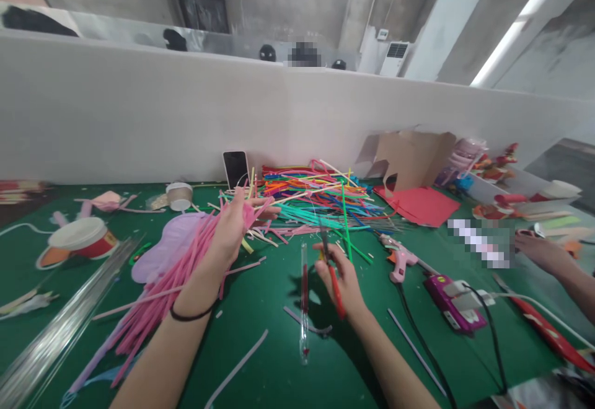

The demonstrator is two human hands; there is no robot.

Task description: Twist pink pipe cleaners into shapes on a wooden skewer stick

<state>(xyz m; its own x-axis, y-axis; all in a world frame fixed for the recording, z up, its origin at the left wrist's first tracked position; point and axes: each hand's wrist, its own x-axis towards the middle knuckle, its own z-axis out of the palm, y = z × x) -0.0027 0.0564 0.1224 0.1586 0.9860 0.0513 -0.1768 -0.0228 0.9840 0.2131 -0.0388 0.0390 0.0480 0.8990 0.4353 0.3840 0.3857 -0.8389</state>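
Note:
My left hand (235, 226) is closed round a thick bundle of pink pipe cleaners (153, 300) that trails down to the lower left over the green table (279, 359). My right hand (341, 279) grips red-handled pliers (331, 266), jaws pointing up toward the pile. A heap of multicoloured pipe cleaners (311, 201) lies just beyond both hands. Between my hands a clear tube with red inside (304, 300) rests on the table.
A pink glue gun (398, 260), a purple power strip (453, 300) with cables, red paper (421, 204), cardboard (411, 158), a phone (235, 168), a tape roll (179, 196) and a paper bowl (79, 240) lie around. Another person's hand (542, 251) works at right. A white partition stands behind.

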